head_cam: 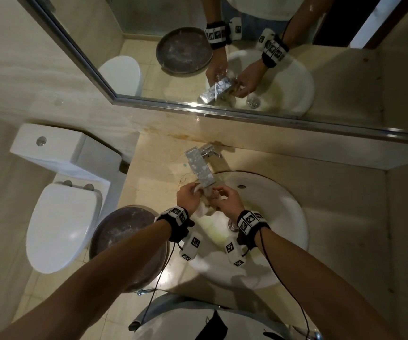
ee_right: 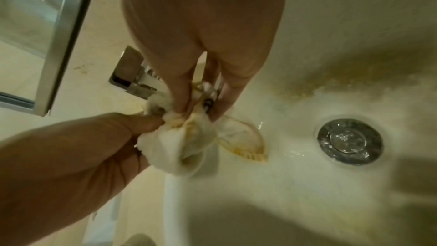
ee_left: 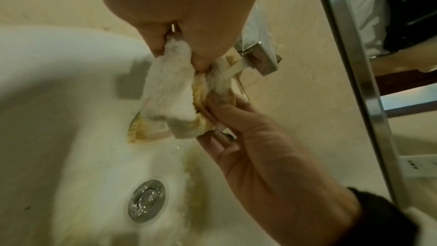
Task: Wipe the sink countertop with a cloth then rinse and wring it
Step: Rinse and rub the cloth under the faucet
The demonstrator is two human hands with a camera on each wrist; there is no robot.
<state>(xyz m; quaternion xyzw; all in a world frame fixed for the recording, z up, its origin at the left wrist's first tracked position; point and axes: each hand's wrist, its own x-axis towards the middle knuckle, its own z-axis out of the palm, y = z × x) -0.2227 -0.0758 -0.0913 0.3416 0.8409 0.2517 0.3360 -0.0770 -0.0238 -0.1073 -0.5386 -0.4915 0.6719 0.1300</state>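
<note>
Both hands meet over the back left part of the sink, right under the tap. The left hand has its fingers curled tight round one end of the cloth, thumb pressed in; the right hand pinches the other end between thumb and fingertips, the rest of its fingers lying loosely along the fabric. The cloth is white and fluffy, bunched, stained yellow-brown in its folds, and hangs clear of the basin. A yellowish streak runs down the basin toward the drain, where water glints. The tap's flat spout is speckled with pale spots. The counter shows a rusty stain along its back edge, below the mirror. The wrist bands carry black-and-white square marker patterns; I can read no brand or lettering anywhere. A toilet stands off the counter's left edge
</note>
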